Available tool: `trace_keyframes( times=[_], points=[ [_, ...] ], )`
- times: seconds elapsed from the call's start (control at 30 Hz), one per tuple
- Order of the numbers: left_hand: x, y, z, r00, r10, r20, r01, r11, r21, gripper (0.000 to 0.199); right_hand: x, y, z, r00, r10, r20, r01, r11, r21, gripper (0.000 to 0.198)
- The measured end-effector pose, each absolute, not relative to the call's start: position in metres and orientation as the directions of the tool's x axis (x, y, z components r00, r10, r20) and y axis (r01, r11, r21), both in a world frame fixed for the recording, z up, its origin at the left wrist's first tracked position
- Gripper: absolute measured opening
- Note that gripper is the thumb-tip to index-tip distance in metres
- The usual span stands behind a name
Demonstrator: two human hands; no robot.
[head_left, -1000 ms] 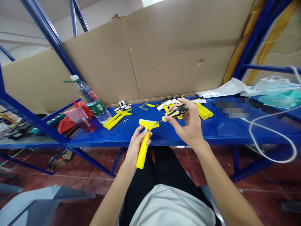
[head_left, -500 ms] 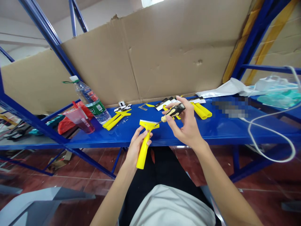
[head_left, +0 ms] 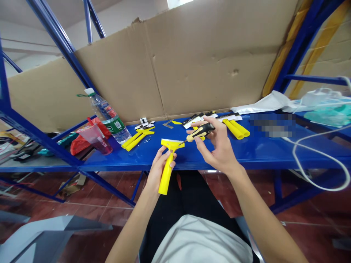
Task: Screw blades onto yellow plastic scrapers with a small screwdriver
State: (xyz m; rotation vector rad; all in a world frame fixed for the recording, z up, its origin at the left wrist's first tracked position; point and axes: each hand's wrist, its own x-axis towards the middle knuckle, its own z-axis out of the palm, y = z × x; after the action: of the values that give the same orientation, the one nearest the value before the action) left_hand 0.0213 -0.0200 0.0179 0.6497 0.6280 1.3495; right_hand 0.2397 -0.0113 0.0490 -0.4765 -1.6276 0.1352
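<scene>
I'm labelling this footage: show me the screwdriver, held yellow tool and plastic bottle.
Screwdriver [head_left: 199, 132]: head view, on its handle.
Held yellow tool [head_left: 166, 172]: head view, on its handle.
Plastic bottle [head_left: 114, 125]: head view, on its green label.

A slanting screwdriver [head_left: 202, 130] touches the T-shaped yellow scraper [head_left: 166, 172].

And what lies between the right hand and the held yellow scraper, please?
The head view shows a screwdriver reaching from the right hand to the yellow scraper.

Blue counter [head_left: 137, 157]: water bottle [head_left: 115, 126], plastic cup [head_left: 99, 140] at left end; yellow scrapers [head_left: 134, 142] beside bottle, tiny metal bits [head_left: 148, 140] adjacent; black-and-white cards [head_left: 190, 121] near back edge.
</scene>
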Motion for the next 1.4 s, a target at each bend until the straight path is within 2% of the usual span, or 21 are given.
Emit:
trace_keyframes(
  times=[0.17, 0.4, 0.57, 0.77, 0.97, 1.17, 1.4],
  points=[
    [0.0208, -0.0208, 0.0185, 0.127, 0.992, -0.022, -0.663, 0.101, 0.742, 0.054, 0.2394, -0.0063, 0.0446, 0.064, 0.349, 0.935, 0.293, 0.889, -0.352, 0.066],
    [0.0214, -0.0215, 0.0187, 0.114, 0.993, -0.03, -0.649, 0.098, 0.755, 0.059, 0.2407, -0.0117, 0.0487, -0.041, 0.399, 0.916, 0.181, 0.905, -0.386, 0.059],
    [0.0218, -0.0215, 0.0183, 0.122, 0.992, -0.03, -0.647, 0.103, 0.756, 0.058, 0.2393, -0.0096, 0.0484, 0.076, 0.325, 0.943, 0.308, 0.892, -0.332, 0.057],
    [0.0217, -0.0204, 0.0174, 0.113, 0.993, -0.02, -0.64, 0.088, 0.763, 0.056, 0.239, -0.0125, 0.0488, -0.019, 0.405, 0.914, 0.241, 0.889, -0.389, 0.061],
    [0.0205, -0.0204, 0.0181, 0.112, 0.993, -0.021, -0.63, 0.088, 0.772, 0.057, 0.2387, -0.0087, 0.0459, 0.062, 0.345, 0.937, 0.299, 0.889, -0.347, 0.062],
    [0.0201, -0.0195, 0.0163, 0.109, 0.994, -0.015, -0.633, 0.081, 0.77, 0.057, 0.2409, -0.013, 0.049, -0.068, 0.393, 0.917, 0.221, 0.902, -0.371, 0.06],
    [0.022, -0.0201, 0.017, 0.106, 0.994, -0.031, -0.631, 0.092, 0.771, 0.058, 0.2405, -0.0092, 0.0468, 0.026, 0.348, 0.937, 0.338, 0.879, -0.336, 0.067]
  ],
)
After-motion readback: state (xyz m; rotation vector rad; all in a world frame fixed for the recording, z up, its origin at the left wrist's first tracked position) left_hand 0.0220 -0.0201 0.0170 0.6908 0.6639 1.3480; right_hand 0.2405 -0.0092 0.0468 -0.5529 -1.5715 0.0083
